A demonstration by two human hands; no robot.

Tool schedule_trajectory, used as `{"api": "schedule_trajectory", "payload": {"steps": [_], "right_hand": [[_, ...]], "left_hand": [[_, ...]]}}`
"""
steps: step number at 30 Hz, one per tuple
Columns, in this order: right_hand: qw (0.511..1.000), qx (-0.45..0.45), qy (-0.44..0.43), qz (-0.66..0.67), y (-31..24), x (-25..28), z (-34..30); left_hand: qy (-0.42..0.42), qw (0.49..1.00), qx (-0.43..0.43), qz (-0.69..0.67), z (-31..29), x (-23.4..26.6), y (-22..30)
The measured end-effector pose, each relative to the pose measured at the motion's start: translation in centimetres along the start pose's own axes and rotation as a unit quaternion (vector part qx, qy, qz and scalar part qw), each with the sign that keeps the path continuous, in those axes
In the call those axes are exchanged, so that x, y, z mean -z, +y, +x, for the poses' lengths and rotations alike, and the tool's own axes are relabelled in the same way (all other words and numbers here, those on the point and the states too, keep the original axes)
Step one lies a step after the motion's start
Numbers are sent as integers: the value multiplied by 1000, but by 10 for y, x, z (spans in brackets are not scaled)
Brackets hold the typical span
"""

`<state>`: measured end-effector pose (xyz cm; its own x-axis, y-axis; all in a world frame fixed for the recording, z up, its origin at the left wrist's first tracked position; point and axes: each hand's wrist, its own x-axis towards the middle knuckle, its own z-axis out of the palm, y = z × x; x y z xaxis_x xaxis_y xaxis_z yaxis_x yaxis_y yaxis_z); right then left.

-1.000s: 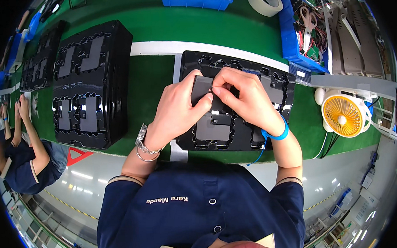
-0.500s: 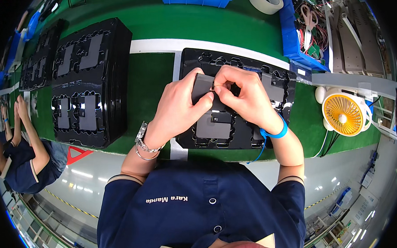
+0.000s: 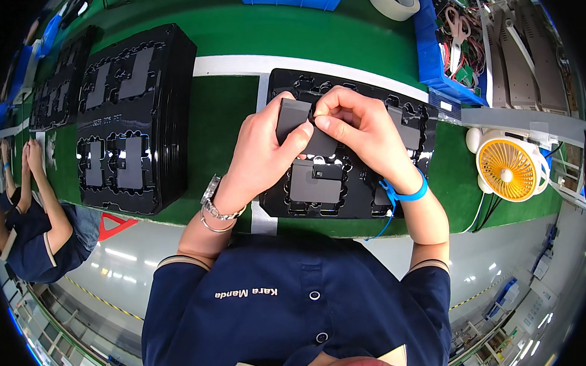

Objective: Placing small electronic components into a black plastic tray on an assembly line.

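Observation:
A flat dark grey block (image 3: 294,115) with a notched edge is gripped between the thumb and fingers of my left hand (image 3: 256,152), raised over a black moulded plastic tray (image 3: 276,81). My right hand (image 3: 364,127) pinches at the block's right edge, thumb and forefinger pressed together. Whatever lies between those fingertips is too small to make out. Below my hands, a similar grey block (image 3: 315,184) with a small dark recess sits in a tray pocket. Another grey block (image 3: 409,137) lies partly behind my right hand.
To the left stands a stack of black trays (image 3: 111,129) with grey blocks on top. A blue bin (image 3: 435,72) of wires and scissors (image 3: 458,32), a tape roll (image 3: 394,0) and a yellow-white fan (image 3: 505,170) are at the right. Another person (image 3: 40,233) works at far left.
The held block has tilted and moved slightly up and left with my left hand. My right hand has shifted slightly, still pinching at the block's edge.

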<state>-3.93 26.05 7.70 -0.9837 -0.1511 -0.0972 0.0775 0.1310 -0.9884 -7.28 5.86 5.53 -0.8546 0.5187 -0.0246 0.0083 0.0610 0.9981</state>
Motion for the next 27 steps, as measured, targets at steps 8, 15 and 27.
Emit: {"api": "schedule_trajectory", "payload": {"steps": [8, 15, 27], "right_hand": [[995, -6, -11, 102, 1, -5, 0], [990, 20, 8, 140, 3, -13, 0], [975, -45, 5, 218, 9, -15, 2]], "left_hand": [[6, 1000, -6, -25, -1, -2, 1], [6, 1000, 3, -19, -2, 1, 5], [16, 998, 57, -33, -2, 1, 13]]}}
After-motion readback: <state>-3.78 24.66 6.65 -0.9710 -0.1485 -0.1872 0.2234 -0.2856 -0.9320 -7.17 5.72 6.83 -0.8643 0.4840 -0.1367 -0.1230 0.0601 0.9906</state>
